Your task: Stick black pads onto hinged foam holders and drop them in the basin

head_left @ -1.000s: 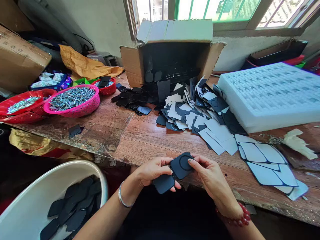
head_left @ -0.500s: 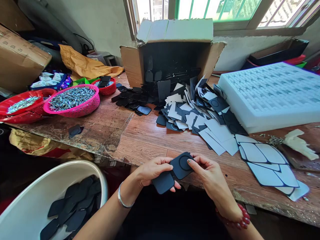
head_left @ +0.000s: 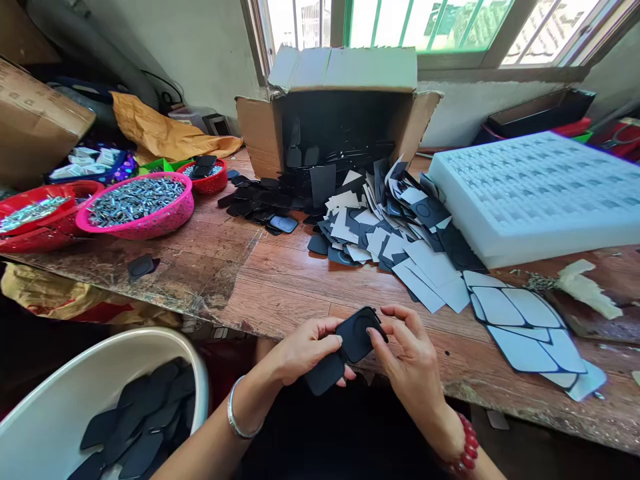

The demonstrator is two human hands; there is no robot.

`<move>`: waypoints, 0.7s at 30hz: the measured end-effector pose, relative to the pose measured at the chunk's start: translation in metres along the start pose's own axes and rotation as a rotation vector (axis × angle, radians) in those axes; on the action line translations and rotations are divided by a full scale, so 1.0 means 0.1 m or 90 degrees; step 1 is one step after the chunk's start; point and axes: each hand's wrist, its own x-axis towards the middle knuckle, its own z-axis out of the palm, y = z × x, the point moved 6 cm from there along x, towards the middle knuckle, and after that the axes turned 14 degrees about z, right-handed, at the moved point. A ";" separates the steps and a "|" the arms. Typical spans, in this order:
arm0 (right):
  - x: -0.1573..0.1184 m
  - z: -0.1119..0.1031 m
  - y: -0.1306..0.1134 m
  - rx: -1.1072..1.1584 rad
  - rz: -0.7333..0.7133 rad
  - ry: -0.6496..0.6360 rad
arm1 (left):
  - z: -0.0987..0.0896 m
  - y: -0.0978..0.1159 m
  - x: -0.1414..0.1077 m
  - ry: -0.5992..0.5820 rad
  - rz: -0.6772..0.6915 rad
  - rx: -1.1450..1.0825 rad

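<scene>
Just in front of the bench edge, my left hand grips a black folding two-panel piece, thumb on top and fingers underneath. Its lower panel hangs out below the thumb. The upper panel is tilted and carries a faint ring. At that panel's right edge, my right hand pinches with thumb and index finger, the other fingers loosely curled. Beyond the hands lies a heap of black and white square sheets, some printed with rings.
An open cardboard box spills black pieces onto the bench. White foam tray and white-faced rounded sheets lie right. Pink basket of metal parts stands left; a white tub with black pieces sits below.
The right thumb has slid from the ring to the upper panel's right edge, and the ring now looks fainter. The left hand keeps its hold. The view has shifted slightly.
</scene>
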 end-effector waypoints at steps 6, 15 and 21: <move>0.00 0.00 -0.05 -0.201 -0.099 -0.029 | -0.01 -0.03 -0.02 -0.026 0.005 0.031; 0.07 0.03 0.31 0.030 0.217 -0.298 | 0.05 -0.15 -0.05 -0.070 0.003 -0.022; -0.02 0.10 0.22 0.137 0.316 -0.243 | 0.24 -0.26 -0.03 -0.065 0.020 0.107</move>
